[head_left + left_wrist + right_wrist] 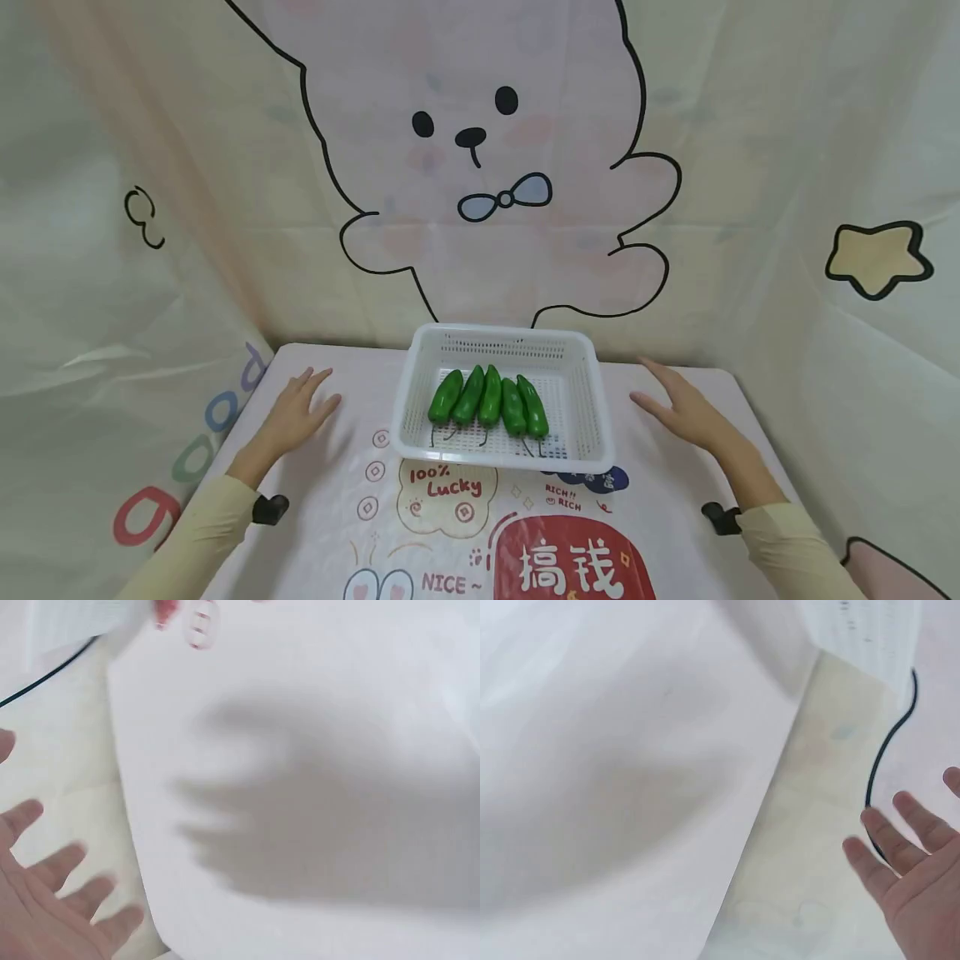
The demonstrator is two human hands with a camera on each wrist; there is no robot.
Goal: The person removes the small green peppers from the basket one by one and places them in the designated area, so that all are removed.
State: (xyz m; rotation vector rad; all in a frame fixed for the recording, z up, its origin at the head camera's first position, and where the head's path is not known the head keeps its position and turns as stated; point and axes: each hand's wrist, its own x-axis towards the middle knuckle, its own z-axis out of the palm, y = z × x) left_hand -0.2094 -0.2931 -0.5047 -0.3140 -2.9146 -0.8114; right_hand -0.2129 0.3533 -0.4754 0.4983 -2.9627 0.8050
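Several green peppers (490, 397) lie side by side in a white plastic basket (504, 463) at the back middle of the table, their stems toward me. To the left of the basket my left hand (294, 417) hovers above the table with its fingers spread, holding nothing; the left wrist view shows the same hand (52, 904) with its palm visible. My right hand (687, 408) is held up on the basket's right side, fingers extended and apart from it. In the right wrist view that hand (919, 877) is likewise bare.
A white printed cloth covers the table (330, 533), with red lettering near the front. Behind it hangs a curtain (480, 275) with a cartoon bear, and more printed cloth closes in the left and right sides. Each wrist wears a dark strap (270, 509).
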